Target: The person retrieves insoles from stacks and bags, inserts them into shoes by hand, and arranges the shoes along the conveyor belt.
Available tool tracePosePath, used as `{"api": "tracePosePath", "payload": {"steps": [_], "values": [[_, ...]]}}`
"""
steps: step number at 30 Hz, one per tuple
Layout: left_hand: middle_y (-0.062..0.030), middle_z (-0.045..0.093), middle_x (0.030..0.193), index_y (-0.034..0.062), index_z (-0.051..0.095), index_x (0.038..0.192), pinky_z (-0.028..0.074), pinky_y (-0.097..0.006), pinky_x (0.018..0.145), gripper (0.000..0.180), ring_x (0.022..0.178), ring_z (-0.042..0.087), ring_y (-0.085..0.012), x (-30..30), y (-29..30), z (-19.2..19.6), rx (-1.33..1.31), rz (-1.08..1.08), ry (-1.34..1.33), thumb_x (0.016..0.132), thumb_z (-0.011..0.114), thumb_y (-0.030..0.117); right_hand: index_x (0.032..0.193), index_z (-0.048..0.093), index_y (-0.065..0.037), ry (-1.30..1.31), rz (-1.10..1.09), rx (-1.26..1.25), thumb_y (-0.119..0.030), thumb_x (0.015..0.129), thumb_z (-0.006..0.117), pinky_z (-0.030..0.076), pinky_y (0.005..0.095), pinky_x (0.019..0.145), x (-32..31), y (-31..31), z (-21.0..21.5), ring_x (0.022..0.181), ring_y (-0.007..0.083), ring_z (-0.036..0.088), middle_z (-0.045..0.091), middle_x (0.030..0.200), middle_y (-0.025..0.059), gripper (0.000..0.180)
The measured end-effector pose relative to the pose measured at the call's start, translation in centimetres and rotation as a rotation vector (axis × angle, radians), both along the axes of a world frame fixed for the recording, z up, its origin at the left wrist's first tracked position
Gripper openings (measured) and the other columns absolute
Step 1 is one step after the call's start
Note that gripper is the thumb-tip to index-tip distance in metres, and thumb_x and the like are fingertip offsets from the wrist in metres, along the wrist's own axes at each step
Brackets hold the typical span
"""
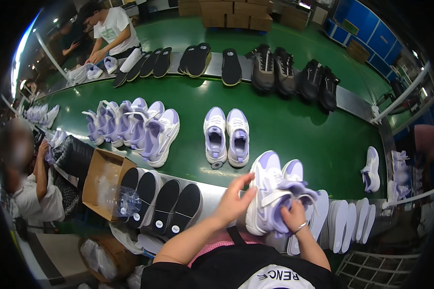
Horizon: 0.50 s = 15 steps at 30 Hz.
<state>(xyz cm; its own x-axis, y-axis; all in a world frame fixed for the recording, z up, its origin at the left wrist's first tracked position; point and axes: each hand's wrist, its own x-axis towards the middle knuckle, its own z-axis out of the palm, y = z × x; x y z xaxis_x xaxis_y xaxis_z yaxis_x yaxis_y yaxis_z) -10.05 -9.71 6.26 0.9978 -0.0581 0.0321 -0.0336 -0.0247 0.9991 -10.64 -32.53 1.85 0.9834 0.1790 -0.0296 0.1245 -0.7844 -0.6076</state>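
Close to my body, a white and lilac sneaker (264,192) is held up with its toe pointing away from me. My right hand (293,216), with a bracelet at the wrist, grips it at the collar, some fingers hidden inside the opening. Just left of the shoe is my left hand (234,198), fingers and thumb apart; whether the fingertips touch its side I cannot tell. Partly behind the held shoe shows a second sneaker (293,169) of the same kind. Farther off, a pair of laced sneakers (215,137) stands side by side on the green belt (294,120).
Several lilac sneakers (161,137) stand in a row at left; one sneaker (371,168) is at right. Black insoles (185,207) and an open carton (103,178) line the near left edge, white insoles (340,224) the near right. Dark shoes (264,70) stand along the far edge. Co-workers (113,31) work at left.
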Motion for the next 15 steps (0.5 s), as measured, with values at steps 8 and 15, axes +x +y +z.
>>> {"api": "tracePosePath", "payload": {"steps": [8, 15], "values": [[-0.0035, 0.043, 0.074, 0.0057, 0.044, 0.074, 0.033, -0.026, 0.070, 0.003, 0.072, 0.042, -0.0151, -7.7, 8.9, 16.2, -0.458, 0.356, -0.969, 0.074, 0.043, 0.009, 0.088, 0.054, 0.002, -0.288, -0.011, -0.006, -0.010, 0.067, 0.052, 0.039, 0.0373, 0.066, 8.9, -6.3, 5.0, 0.072, 0.0316, 0.049, 0.052, 0.080, 0.0177, 0.024], [-0.0079, 0.040, 0.070, 0.0047, 0.040, 0.076, 0.033, -0.035, 0.072, 0.006, 0.066, 0.042, -0.0197, -8.8, 8.3, 19.0, -0.641, 0.176, -0.979, 0.074, 0.040, 0.011, 0.084, 0.053, 0.000, -0.357, -0.144, -0.231, -0.014, 0.068, 0.054, 0.039, 0.0402, 0.065, 18.4, -15.8, 4.4, 0.070, 0.0352, 0.048, 0.051, 0.076, 0.0209, 0.022]]}}
